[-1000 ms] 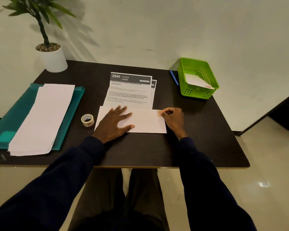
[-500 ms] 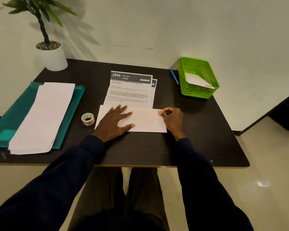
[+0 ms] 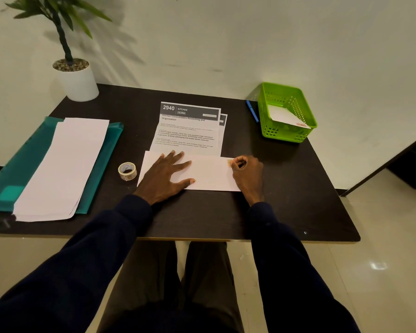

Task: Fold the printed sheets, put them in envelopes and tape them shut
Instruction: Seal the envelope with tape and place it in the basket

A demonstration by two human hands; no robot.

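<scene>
From the head view, a dark, matte, wood-grained table [image 3: 286, 188] with rounded corners stands against a plain pale wall, and glossy light floor tiles [image 3: 382, 236] show to the right. A white rectangular envelope [image 3: 209, 174] lies flat near the front middle of the table. The left hand [image 3: 165, 175] rests palm-down on its left half, fingers straight and spread. The right hand [image 3: 247, 171] sits at the envelope's upper right corner, its fingers curled and pinching a small tan tape strip [image 3: 230, 162] against the paper. Just behind the envelope lie the printed sheets [image 3: 190, 131], overlapping, with dark header bands and lines of text. A small roll of clear tape [image 3: 127, 171] stands just left of the envelope. Further left, a translucent teal folder [image 3: 15, 179] carries a stack of long white papers [image 3: 63, 169]. At the back right is a perforated green plastic basket [image 3: 283, 134] holding a white envelope, with a blue pen [image 3: 252, 111] beside it. A white cylindrical plant pot [image 3: 78, 80] occupies the back left corner.
</scene>
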